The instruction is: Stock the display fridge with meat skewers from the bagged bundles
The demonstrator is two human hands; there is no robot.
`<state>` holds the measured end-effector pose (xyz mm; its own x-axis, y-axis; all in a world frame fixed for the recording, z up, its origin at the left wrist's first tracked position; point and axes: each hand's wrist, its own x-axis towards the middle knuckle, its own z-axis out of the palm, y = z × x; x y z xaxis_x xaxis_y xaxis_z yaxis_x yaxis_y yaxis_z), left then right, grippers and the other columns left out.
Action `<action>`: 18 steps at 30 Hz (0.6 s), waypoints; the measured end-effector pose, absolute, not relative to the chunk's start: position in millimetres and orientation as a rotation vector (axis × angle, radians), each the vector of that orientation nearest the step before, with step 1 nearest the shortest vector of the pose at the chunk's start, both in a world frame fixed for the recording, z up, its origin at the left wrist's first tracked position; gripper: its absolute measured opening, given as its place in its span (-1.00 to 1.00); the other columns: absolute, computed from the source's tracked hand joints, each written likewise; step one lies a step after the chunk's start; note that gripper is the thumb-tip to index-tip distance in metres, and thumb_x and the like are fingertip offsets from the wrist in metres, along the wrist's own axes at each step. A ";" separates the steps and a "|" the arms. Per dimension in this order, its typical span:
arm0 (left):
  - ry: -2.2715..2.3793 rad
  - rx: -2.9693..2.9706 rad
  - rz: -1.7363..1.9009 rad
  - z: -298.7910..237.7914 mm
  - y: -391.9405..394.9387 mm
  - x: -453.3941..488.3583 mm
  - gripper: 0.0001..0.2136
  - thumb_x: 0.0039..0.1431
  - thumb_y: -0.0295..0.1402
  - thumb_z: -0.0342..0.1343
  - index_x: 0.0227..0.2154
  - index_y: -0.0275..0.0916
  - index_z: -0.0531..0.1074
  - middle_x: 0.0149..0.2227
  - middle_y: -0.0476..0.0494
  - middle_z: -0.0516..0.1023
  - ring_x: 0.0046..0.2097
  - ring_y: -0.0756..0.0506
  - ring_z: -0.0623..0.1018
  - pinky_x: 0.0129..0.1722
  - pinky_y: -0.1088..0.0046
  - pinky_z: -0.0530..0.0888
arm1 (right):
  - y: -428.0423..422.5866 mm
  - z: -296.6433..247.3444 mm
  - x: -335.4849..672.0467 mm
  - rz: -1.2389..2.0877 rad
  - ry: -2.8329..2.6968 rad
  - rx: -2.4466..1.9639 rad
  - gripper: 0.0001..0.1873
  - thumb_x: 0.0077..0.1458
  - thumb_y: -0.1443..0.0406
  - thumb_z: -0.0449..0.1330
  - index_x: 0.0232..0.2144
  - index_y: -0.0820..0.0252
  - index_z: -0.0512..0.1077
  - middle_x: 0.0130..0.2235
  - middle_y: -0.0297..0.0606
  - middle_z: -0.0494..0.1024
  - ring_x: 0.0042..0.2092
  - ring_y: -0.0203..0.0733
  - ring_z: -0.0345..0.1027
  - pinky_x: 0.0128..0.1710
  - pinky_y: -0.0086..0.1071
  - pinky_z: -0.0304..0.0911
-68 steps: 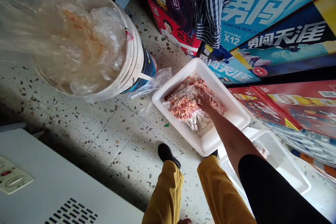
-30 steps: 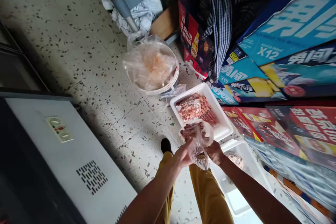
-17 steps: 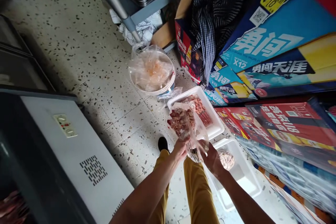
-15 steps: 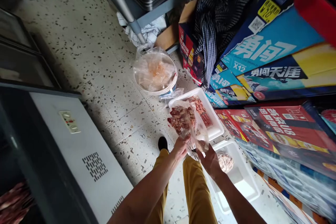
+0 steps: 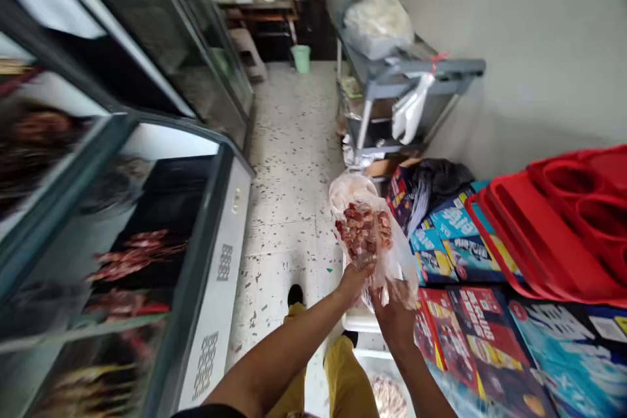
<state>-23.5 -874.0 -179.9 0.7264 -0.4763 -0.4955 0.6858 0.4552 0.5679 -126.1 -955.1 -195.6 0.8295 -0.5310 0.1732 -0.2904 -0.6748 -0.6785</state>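
Observation:
A clear plastic bag of raw meat skewers (image 5: pixel 365 232) is held up in front of me. My left hand (image 5: pixel 356 279) pinches its lower left side, just under the red meat. My right hand (image 5: pixel 394 313) is closed on the loose plastic and the skewer sticks at the bag's lower right. Below the hands, part of a white foam tray (image 5: pixel 358 322) shows on the floor, and another bundle of skewers (image 5: pixel 389 396) lies at the bottom edge. My yellow trousers and one black shoe (image 5: pixel 295 294) stand on the speckled floor.
A glass-topped chest freezer (image 5: pixel 147 261) with meat inside runs along the left. Stacked drink cartons (image 5: pixel 470 326) and red plastic crates (image 5: pixel 563 222) fill the right. A grey metal rack (image 5: pixel 392 91) with bags stands ahead by the wall. A narrow floor aisle (image 5: pixel 294 144) leads back.
I took the bag of skewers from the white tray, brought both hands onto it and lifted it. The view swung up from the floor to the aisle and freezer.

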 end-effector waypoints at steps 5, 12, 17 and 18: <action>0.203 0.787 -0.490 -98.0 -824.2 -22.9 -0.50 -0.36 -0.18 0.56 -0.28 -0.29 0.64 -0.28 -0.18 0.67 -0.22 -0.15 0.60 0.02 0.21 0.44 | -937.4 -127.6 -115.3 -0.342 0.278 -2.388 -0.45 0.27 -0.01 -0.06 -0.08 0.24 0.54 -0.10 0.04 0.62 -0.09 0.09 0.51 -0.07 -0.03 0.43; 0.181 0.731 -0.210 -32.1 -713.4 -46.2 -0.46 -0.37 -0.18 0.56 -0.25 -0.29 0.64 -0.26 -0.17 0.67 -0.18 -0.16 0.58 0.05 0.20 0.43 | -849.4 -62.0 -104.2 -0.382 -0.005 -2.153 -0.47 0.12 -0.09 0.14 -0.14 0.20 0.55 -0.25 -0.07 0.64 -0.22 0.01 0.51 -0.20 -0.16 0.40; 0.244 0.710 0.014 -18.6 -626.8 -90.9 -0.45 -0.44 -0.12 0.57 -0.31 -0.29 0.64 -0.32 -0.15 0.65 -0.25 -0.13 0.56 -0.05 0.28 0.45 | -763.7 -39.8 -102.2 0.231 -0.098 -1.944 -0.50 -0.06 -0.17 0.28 -0.56 0.12 0.45 -0.58 -0.28 0.44 -0.49 -0.15 0.31 -0.46 -0.28 0.23; 0.264 0.707 0.061 -19.9 -609.9 -100.8 -0.45 -0.46 -0.10 0.57 -0.34 -0.29 0.64 -0.34 -0.13 0.64 -0.27 -0.12 0.55 -0.08 0.30 0.45 | -747.2 -37.5 -103.3 0.343 -0.142 -1.870 -0.50 -0.08 -0.17 0.31 -0.57 0.13 0.46 -0.59 -0.29 0.43 -0.50 -0.16 0.28 -0.47 -0.29 0.22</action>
